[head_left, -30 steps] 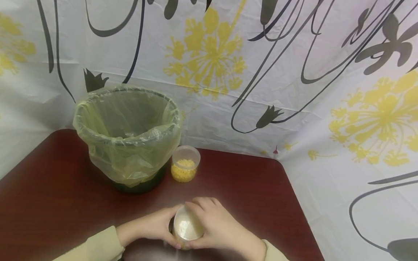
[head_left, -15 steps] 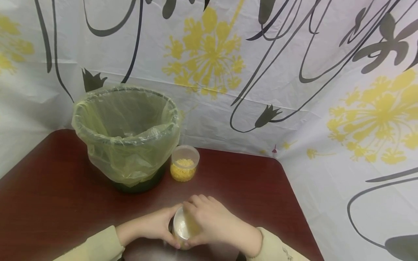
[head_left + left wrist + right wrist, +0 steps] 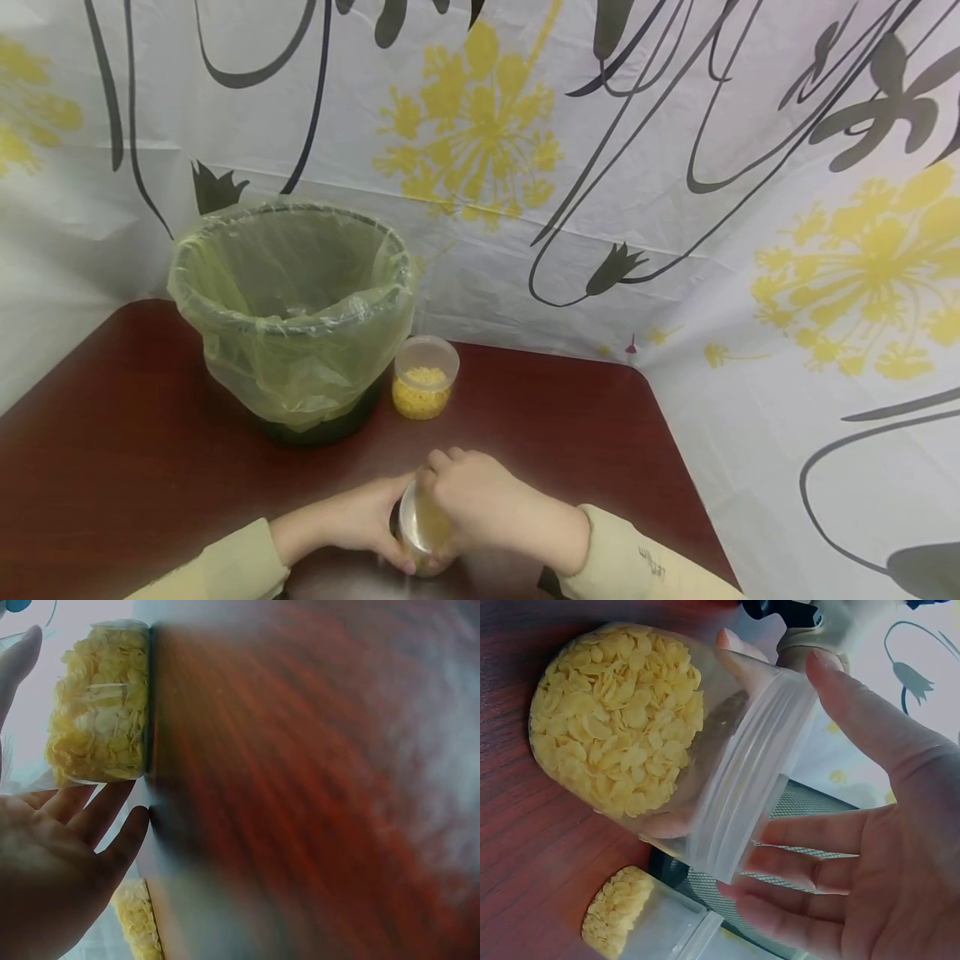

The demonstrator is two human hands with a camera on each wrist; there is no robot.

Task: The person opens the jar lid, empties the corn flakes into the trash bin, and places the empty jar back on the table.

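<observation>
A clear plastic jar (image 3: pixel 420 525) of yellow flakes (image 3: pixel 619 712) stands upright on the table near its front. My left hand (image 3: pixel 363 518) grips the jar's side, thumb in front and fingers curved round the back. On top, my right hand (image 3: pixel 483 504) holds the translucent ridged lid (image 3: pixel 742 772) by its rim, the thumb on one side and the fingers on the other. The left wrist view shows the flakes (image 3: pixel 105 705) in the jar's body between thumb and fingers. Seen from the head, the right hand hides the lid's right side.
A second clear jar (image 3: pixel 424 379), partly full of yellow flakes, stands behind the hands. Left of it is a dark mesh bin lined with a yellowish bag (image 3: pixel 300 367). A patterned white sheet (image 3: pixel 525 275) hangs behind the dark red table (image 3: pixel 555 408).
My right hand has turned over the lid and covers more of it; its wrist and sleeve have swung left. My left hand stays on the jar.
</observation>
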